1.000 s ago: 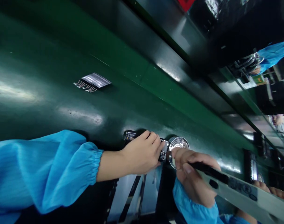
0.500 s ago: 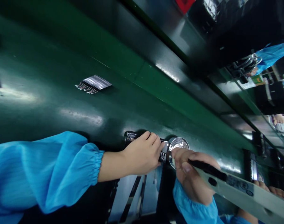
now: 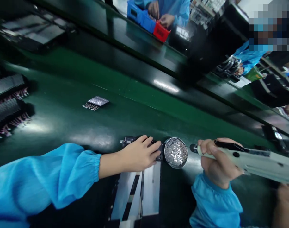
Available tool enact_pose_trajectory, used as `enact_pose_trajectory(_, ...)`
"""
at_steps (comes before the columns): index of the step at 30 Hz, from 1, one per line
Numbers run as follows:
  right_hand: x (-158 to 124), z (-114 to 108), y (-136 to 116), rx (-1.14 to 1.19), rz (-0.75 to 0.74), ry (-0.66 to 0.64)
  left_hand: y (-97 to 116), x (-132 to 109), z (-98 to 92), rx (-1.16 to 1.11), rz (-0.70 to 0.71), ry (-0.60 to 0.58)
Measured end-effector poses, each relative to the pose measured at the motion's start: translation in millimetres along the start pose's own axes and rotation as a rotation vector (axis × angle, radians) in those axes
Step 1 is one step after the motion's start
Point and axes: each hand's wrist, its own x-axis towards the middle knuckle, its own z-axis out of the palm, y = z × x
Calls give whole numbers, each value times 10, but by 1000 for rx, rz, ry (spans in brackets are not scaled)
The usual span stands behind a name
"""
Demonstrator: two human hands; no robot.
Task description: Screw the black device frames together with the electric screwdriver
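My left hand point(image 3: 141, 153) lies with outstretched fingers over the dark top end of an opened, tablet-like device point(image 3: 151, 190), covering part of it. Silvery panels with black strips fill the device's lower part. Close to its top right corner stands a round metal dish point(image 3: 175, 155) with many small shiny pieces, which look like screws. My right hand point(image 3: 218, 161) is wrapped around a pale electric screwdriver point(image 3: 258, 163). The tool lies nearly level, its thin bit pointing left at the dish's right rim, apart from the device.
A small stack of silvery parts with wires point(image 3: 97, 102) lies on the green table point(image 3: 70, 126). Larger wired stacks point(image 3: 9, 110) sit at the left, another opened device point(image 3: 37, 28) at the upper left. Across the table, a co-worker's hands point(image 3: 167, 20) are at blue and red bins point(image 3: 161, 31).
My right hand and the screwdriver have moved right, off the device and past the dish, which now shows fully. The left hand's fingers have spread out. The view has shifted, showing more at the left.
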Motion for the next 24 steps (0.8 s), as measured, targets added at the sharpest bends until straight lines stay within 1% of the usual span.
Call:
enact_pose_trajectory(5,82,-96,8,17,2,114,-42,27,-41,-38,-29,-51)
enact_pose_trajectory(8,139,-130,13,27,6,146,20,-5,-119,-37,-85,-41)
enact_pose_trajectory(9,161,-141,26,29,4,162,84,-41,-161,-25,-109,-28)
enact_pose_trajectory(11,211,-167,74,24,-1,209,291,-163,-252,3,-122,17)
enact_pose_trajectory(13,268,-199,151,10,5,267,577,-345,-317,26,-59,45)
enact_pose_trajectory(14,298,-218,198,2,12,295,731,-451,-326,42,-12,36)
enact_pose_trajectory(15,326,-240,249,-7,20,321,877,-562,-315,84,39,23)
enact_pose_trajectory(17,377,-292,353,-31,33,357,1113,-781,-242,227,106,57)
enact_pose_trajectory(19,413,-354,448,-68,41,365,1223,-957,-146,351,91,87)
enact_pose_trajectory(21,432,-414,525,-81,42,358,1177,-1031,-92,387,33,29)
enact_pose_trajectory(22,437,-439,554,-71,37,358,1089,-1011,-93,376,-5,-29)
enact_pose_trajectory(23,440,-458,577,-55,32,357,958,-944,-113,359,-48,-98)
enact_pose_trajectory(24,443,-470,595,-44,23,362,783,-830,-146,345,-107,-163)
